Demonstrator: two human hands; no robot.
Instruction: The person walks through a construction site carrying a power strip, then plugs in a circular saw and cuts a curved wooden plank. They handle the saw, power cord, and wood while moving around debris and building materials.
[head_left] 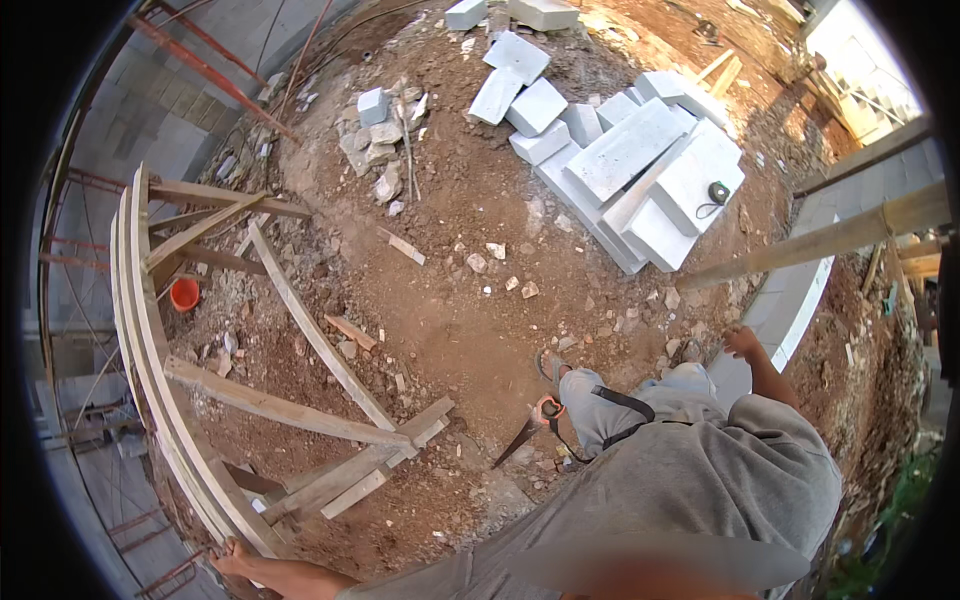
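Note:
At the lower left my left hand [235, 562] is closed over the near end of a wooden frame [150, 300] made of long planks with cross braces. My right hand [742, 342] hangs beside a low wall of pale blocks [768, 322]. Its fingers look loosely apart and hold nothing; whether they touch the wall is unclear. A handsaw [545, 410] with an orange and black handle is near my left hip, blade pointing down and left. A black strap [625, 402] crosses my grey trousers.
Light grey blocks [630, 150] lie piled ahead on reddish soil, with a tape measure [718, 192] on top. An orange bucket [184, 294] stands within the frame. Rubble [378, 150] is scattered about. A wooden pole [820, 238] slants over the right-hand wall; red scaffolding [205, 70] stands left.

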